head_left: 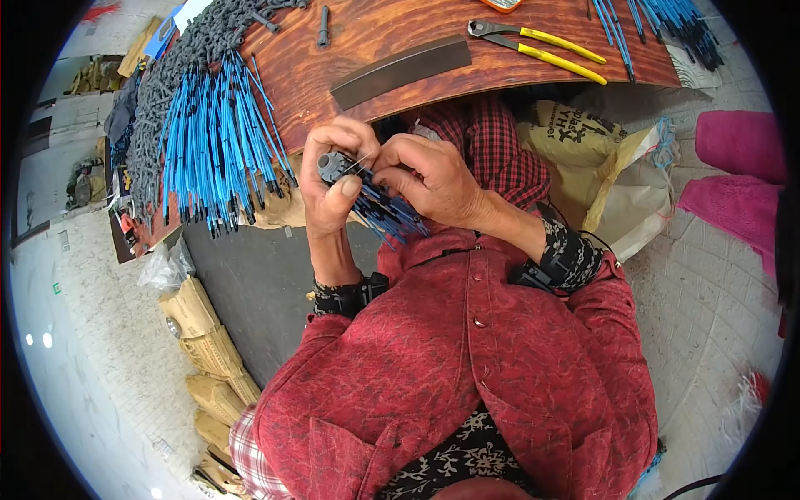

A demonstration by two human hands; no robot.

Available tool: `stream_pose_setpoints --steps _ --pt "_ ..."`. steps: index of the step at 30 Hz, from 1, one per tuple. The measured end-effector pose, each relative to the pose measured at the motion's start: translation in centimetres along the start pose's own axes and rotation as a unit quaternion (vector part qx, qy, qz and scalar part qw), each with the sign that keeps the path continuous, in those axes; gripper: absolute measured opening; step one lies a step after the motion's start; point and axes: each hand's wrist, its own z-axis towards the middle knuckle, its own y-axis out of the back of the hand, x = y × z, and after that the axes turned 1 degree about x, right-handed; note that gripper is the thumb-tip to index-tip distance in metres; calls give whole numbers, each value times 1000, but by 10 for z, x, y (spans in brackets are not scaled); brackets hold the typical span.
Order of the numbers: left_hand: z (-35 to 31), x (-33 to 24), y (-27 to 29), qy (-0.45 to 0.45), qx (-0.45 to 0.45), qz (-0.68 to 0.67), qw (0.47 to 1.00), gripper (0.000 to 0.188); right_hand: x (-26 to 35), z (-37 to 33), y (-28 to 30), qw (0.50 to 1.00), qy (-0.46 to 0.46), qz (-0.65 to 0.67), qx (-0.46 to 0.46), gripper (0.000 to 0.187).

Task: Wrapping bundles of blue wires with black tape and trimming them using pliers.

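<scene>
Just off the table's front edge, my left hand is closed around a bundle of thin blue rods with dark grey heads. The grey heads stick out between my left thumb and fingers, and the blue ends hang down toward my jacket. Against the bundle, my right hand pinches a thin wire between thumb and fingertips. Part of the wire passes behind the fingers, so I cannot make out how far it goes round the bundle.
A reddish wooden table carries a heap of blue rods with grey heads, a dark curved strip, yellow-handled pincers and a loose grey piece. More blue rods lie far right. A printed sack stands below the table.
</scene>
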Motion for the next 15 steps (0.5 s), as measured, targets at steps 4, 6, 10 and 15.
stream_pose_setpoints --steps 4,6,10,15 --pt "0 0 2 -15 1 -16 1000 41 -2 1 -3 1000 14 6 -10 12" --pt "-1 0 4 -12 2 -23 1000 39 -4 2 -5 1000 17 8 -17 12" --pt "1 1 4 -23 11 -35 999 38 -5 2 -7 999 19 23 -27 13" --pt "3 1 2 -31 6 -21 999 37 -6 1 -5 999 14 19 -25 11"
